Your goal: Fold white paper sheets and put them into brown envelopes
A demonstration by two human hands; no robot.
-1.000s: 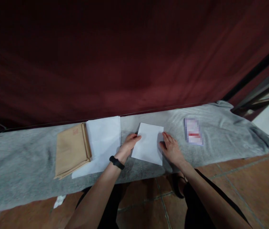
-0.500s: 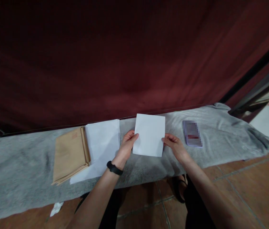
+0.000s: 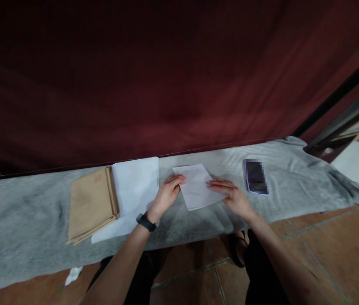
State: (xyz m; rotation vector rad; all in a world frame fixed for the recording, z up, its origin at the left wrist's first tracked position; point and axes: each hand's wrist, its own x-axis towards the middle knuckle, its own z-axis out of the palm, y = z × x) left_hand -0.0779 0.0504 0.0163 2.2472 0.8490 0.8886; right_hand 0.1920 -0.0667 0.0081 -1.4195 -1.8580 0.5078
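A white piece of folded paper (image 3: 196, 190) is turned at an angle low over the grey cloth in front of me. My left hand (image 3: 169, 192) has its fingers bent over the paper's left edge, and its thumb is mostly hidden. On the opposite side, my right hand (image 3: 232, 195) holds the right edge, its fingers long and close together over the top surface. A black band (image 3: 146, 222) circles my left wrist. Left of the folded paper lies a stack of larger white sheets (image 3: 136, 190), partly under a pile of brown envelopes (image 3: 90, 203).
A phone with a purple edge (image 3: 256, 177), its screen blurred out, lies to the right on the grey cloth (image 3: 306, 182). Behind hangs a dark red curtain (image 3: 173, 84). A crumpled white tissue (image 3: 73, 275) rests by the cloth's front edge, above the tiled floor (image 3: 325, 250).
The folded paper has come down and swung round from nearly square to a slant. My right fingers now reach further over its top. The envelopes, sheets and phone stay put.
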